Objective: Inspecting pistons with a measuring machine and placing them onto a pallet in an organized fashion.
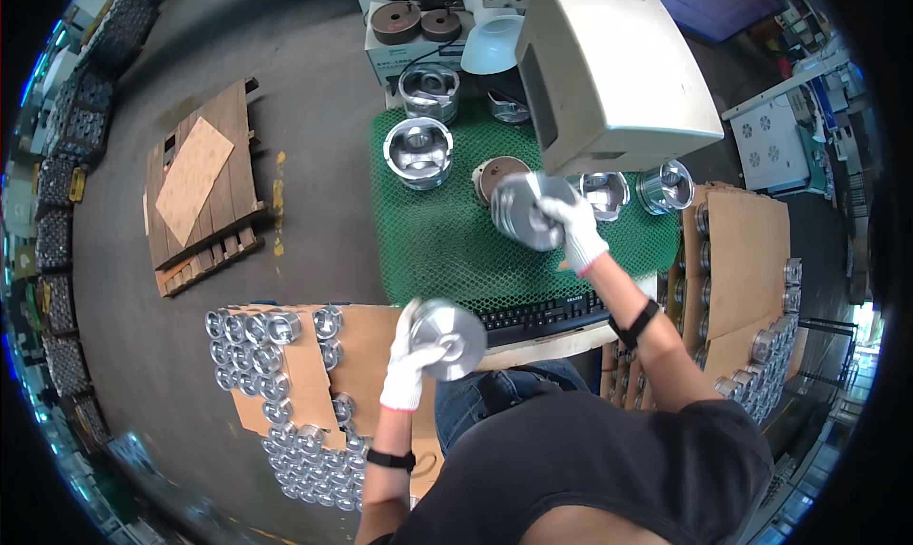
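Observation:
White knit gloves cover both my hands. My left hand [406,362] grips a metal piston [455,336] by its side, its round crown facing up, near the table's front left corner. Over the green mesh mat [437,241], my right hand [576,229] has its fingers closed on another piston [518,210], tilted and slightly blurred. Just behind that piston lies a brown round disc [502,172], partly covered by it. Two open-ended pistons, a nearer one [418,153] and a farther one [430,90], stand at the mat's left back.
A beige boxy monitor [618,69] occupies the back right, with pistons [666,187] beside it. A black keyboard [542,317] lies along the front edge. Cardboard-layered stacks of pistons flank me, left [257,355] and right [751,379]. A wooden pallet [204,179] sits on the floor.

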`<state>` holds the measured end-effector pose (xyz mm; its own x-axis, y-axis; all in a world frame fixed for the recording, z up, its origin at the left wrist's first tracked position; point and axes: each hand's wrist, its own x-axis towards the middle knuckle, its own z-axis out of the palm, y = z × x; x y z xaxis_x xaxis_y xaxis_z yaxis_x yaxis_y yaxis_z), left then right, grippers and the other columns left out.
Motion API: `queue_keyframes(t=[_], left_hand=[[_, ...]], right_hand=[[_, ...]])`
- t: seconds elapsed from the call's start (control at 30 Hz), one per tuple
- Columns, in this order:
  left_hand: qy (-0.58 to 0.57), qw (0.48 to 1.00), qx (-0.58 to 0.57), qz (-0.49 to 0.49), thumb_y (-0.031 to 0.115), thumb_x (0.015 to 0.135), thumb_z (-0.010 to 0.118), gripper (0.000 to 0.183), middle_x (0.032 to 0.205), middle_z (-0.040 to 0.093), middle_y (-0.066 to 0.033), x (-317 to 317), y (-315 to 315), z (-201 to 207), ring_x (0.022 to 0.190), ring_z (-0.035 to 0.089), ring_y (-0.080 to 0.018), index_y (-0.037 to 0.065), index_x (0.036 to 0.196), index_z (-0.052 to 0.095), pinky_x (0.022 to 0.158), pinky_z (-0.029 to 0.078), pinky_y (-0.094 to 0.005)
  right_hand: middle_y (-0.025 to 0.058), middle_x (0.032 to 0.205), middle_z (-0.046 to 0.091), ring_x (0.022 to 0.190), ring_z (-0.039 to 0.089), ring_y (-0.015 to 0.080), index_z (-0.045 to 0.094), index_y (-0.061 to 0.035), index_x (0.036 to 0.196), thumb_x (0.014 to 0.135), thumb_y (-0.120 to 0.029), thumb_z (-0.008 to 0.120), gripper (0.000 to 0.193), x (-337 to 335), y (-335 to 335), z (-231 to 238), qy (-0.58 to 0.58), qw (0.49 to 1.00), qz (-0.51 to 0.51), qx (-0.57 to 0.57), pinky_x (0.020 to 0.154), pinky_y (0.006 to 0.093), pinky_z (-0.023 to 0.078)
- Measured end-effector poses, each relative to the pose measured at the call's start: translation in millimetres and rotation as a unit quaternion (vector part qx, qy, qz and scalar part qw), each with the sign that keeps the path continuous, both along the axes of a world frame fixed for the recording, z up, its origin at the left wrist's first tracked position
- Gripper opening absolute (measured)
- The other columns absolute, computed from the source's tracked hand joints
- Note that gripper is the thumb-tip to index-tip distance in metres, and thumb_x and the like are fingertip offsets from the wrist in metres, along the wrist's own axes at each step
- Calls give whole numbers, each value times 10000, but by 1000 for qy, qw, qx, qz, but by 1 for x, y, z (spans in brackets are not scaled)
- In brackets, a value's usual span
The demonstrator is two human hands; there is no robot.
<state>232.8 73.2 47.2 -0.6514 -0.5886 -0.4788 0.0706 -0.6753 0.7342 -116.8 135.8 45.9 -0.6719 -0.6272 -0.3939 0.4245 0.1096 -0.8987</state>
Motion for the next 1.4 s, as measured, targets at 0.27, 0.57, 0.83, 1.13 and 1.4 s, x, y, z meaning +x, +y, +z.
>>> queue_keyframes(t=[0.27,0.57,0.83,1.13,1.4], left_hand=[[-131,960,75,238,-2,651,780,956,1318,546,-182,184,91,-47,1157,599,-294,26,1482,308,937,547,-417],[-119,944,77,299,-30,685,736,839,1250,603,-138,174,101,-70,1088,625,-239,33,1451,402,927,543,-357],[-66,944,132,296,-117,617,740,929,1280,589,-157,151,107,-47,1129,613,-278,43,1460,383,938,552,-397],[14,965,109,238,5,829,653,389,1118,666,-151,92,69,39,999,667,-214,-71,1205,586,894,537,-316],[61,969,151,185,-32,836,565,240,1034,667,-139,76,42,80,968,660,-225,-54,1068,618,911,530,-340]], right_hand=[[44,881,687,739,625,114,672,-21,1007,797,-64,778,239,-23,-72,-5,10,999,29,31,686,267,484],[113,1025,692,894,678,262,647,-95,1194,816,-463,734,535,-34,-82,63,569,701,267,338,835,367,535],[172,1288,566,1210,514,369,552,-122,1288,626,-474,805,792,19,-73,53,741,617,214,155,971,475,436],[148,1208,553,1126,516,337,563,-78,1220,632,-408,786,710,58,-48,71,750,622,132,182,939,477,421],[162,1304,608,1203,572,272,551,-23,1349,869,-363,705,609,156,85,20,358,870,298,161,1065,390,420]])
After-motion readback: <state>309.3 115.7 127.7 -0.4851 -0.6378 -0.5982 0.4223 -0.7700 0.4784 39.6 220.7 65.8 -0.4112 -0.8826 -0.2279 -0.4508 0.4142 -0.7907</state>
